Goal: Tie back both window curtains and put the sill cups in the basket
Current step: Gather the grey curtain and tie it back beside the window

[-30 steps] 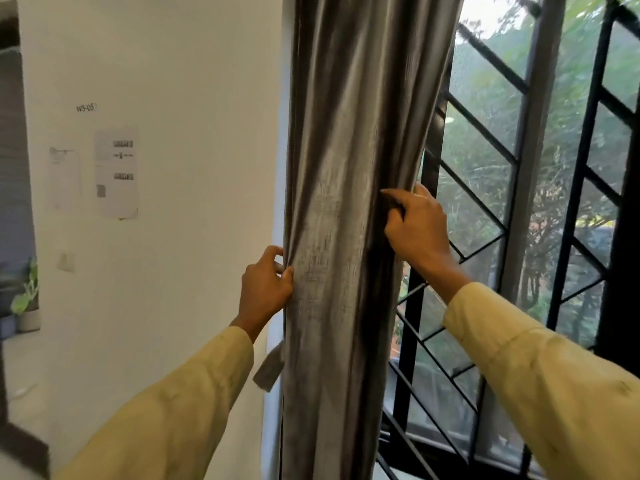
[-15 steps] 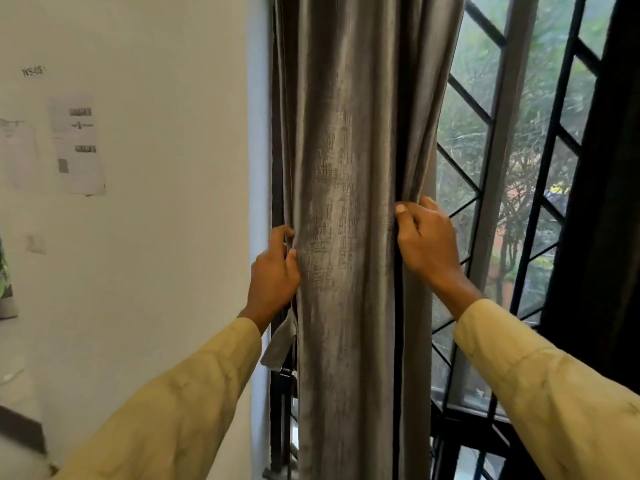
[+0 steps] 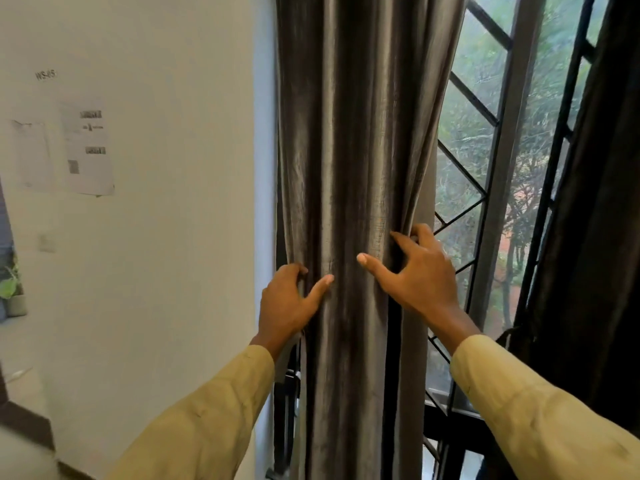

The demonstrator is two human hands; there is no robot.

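The grey curtain [image 3: 349,150] hangs gathered into a narrow bundle at the window's left side. My left hand [image 3: 289,306] holds its left edge, fingers curled behind the fabric and thumb lying on the front. My right hand [image 3: 420,275] holds the right edge at about the same height, fingers hooked round the folds and thumb stretched out across the front. A second, darker curtain [image 3: 588,209] hangs at the far right. No cups, basket or tie-back can be made out.
Behind the curtains is a window with a black diagonal grille [image 3: 474,109] and a grey frame post [image 3: 502,174]. A white wall [image 3: 180,168] with taped papers [image 3: 86,150] is on the left. A small potted plant [image 3: 12,292] stands at the left edge.
Both hands have slid lower on the grey curtain and moved closer together. Their thumbs now spread across the front of the fabric instead of pinching it.
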